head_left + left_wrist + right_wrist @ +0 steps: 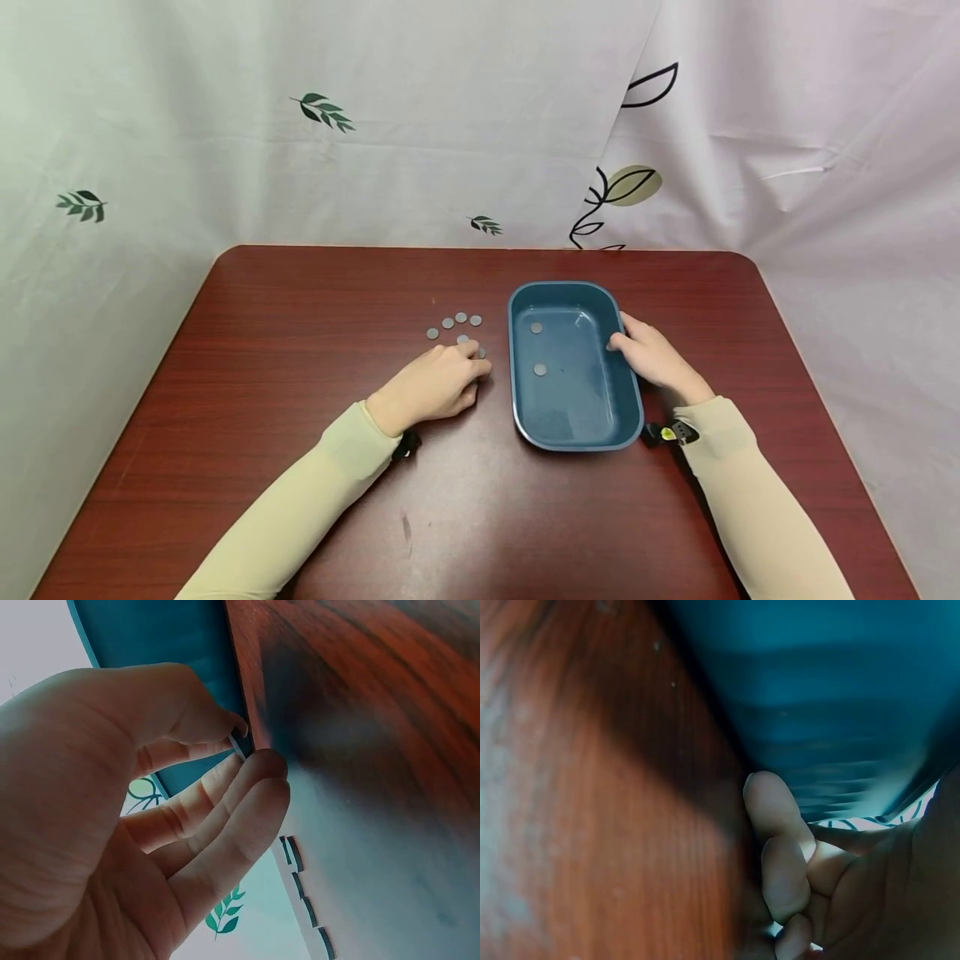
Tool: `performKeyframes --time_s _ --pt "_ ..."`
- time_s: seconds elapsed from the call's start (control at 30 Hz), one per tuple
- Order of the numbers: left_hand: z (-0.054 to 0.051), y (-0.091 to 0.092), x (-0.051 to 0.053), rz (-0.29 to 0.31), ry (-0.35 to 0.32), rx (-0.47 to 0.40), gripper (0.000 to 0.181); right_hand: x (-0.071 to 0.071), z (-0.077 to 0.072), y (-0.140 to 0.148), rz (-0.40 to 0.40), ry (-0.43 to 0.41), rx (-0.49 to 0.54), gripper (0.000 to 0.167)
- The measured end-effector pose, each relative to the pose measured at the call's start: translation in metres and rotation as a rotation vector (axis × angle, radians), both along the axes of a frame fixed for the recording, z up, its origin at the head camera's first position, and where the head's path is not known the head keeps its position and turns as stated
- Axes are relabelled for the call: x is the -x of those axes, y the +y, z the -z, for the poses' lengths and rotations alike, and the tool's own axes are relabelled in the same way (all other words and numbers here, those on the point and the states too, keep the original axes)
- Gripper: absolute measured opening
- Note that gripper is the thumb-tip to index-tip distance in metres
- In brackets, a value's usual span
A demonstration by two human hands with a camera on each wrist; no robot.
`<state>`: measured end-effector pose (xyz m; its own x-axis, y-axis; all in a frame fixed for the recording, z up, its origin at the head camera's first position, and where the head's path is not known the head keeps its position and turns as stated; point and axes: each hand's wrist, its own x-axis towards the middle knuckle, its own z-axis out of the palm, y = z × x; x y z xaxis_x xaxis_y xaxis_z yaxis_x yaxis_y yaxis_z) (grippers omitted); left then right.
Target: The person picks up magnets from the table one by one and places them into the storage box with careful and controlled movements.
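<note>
My left hand (pixel 435 383) is low over the table, left of a blue tray (pixel 573 442). In the left wrist view this hand (pixel 150 802) pinches a thin coin (pixel 240 742) between thumb and finger, held on edge. Several grey coins lie just beyond it, one of them a coin (pixel 432 333) at the far left. Inside the tray are two coins, one higher (pixel 536 328) and one lower (pixel 540 369). My right hand (pixel 656 358) grips the tray's right wall, thumb over the rim; in the right wrist view its curled fingers (pixel 772 802) touch the outer wall (pixel 802 712).
The dark red wooden table (pixel 300 292) has rounded far corners. Behind it hangs a pale curtain (pixel 412 167) with leaf prints. Dark wrist devices show at both cuffs, one (pixel 407 446) at the left and one (pixel 671 432) at the right.
</note>
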<state>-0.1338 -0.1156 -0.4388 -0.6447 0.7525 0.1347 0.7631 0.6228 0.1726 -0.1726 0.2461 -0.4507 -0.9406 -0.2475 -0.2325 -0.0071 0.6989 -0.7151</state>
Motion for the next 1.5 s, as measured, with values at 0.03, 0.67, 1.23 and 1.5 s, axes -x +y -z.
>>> performKeyframes --time_s 0.03,0.67,1.23,1.5 --pt "0.0 0.0 0.0 0.001 0.001 -0.004 0.013 0.0 0.0 0.0 0.0 0.0 -0.001 0.05" --pt "-0.005 -0.001 0.0 0.021 0.023 -0.03 0.014 0.0 0.0 0.0 -0.008 0.001 -0.011 0.052" --pt "-0.026 0.006 0.0 0.023 0.105 -0.095 0.01 0.0 -0.001 0.001 -0.016 0.0 -0.006 0.052" --pt "-0.031 0.011 -0.002 0.034 0.126 -0.116 0.012 0.0 0.0 0.001 -0.018 0.003 -0.005 0.051"
